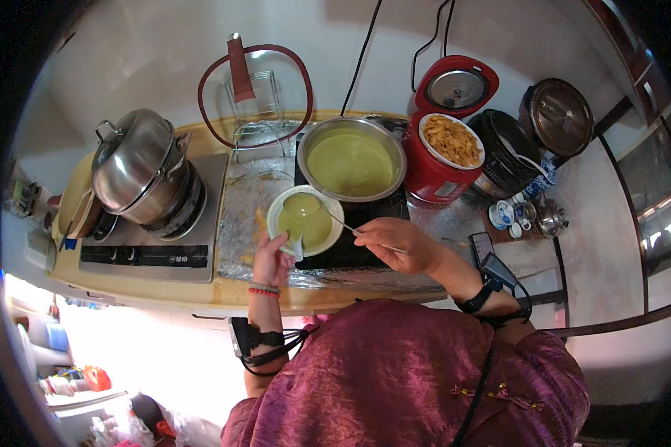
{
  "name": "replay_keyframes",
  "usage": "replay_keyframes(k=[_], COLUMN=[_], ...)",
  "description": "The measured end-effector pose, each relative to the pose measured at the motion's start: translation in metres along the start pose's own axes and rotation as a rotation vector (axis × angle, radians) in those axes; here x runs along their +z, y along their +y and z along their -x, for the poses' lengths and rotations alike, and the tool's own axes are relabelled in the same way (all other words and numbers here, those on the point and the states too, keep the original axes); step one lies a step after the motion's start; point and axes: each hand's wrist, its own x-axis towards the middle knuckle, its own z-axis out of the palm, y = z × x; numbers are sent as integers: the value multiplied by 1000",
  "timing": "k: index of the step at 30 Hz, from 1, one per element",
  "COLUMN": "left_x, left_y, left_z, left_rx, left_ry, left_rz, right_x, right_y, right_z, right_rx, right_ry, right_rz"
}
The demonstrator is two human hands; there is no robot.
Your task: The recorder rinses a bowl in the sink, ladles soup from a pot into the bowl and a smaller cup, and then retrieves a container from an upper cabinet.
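Observation:
My left hand (273, 258) grips the near-left rim of a white bowl (339, 215) that holds green liquid (320, 232). A small white spoon (298, 248) leans inside, its handle over the near rim. In my right hand (400, 243) is the thin handle of a metal ladle (303, 204). The ladle's head is over the far part of the bowl, with green liquid in it; whether it touches the bowl's contents I cannot tell. Just behind the bowl stands a wide stainless steel pot (398, 176) with more of the green liquid (349, 161).
Right of the pot is a red rice cooker (439, 179), lid up, with a bowl of yellow-brown pieces (452, 141) on top. Beyond it stand a black cooker (506, 159) and a tea set (514, 218). At left, a lidded steel pot (137, 162) sits on a gas hob (145, 257).

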Motion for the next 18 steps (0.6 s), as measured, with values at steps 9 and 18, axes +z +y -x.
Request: replay_keyframes(k=[9,18], left_x=[-4,4], left_y=[0,5], left_z=[-2,2], left_rx=[-24,-52], left_ry=[21,88], left_rz=[-36,-74], right_x=[-17,-34], right_y=[32,74], right_z=[14,15], right_rx=[572,703], right_ry=[573,869], right_rz=[-770,-846])
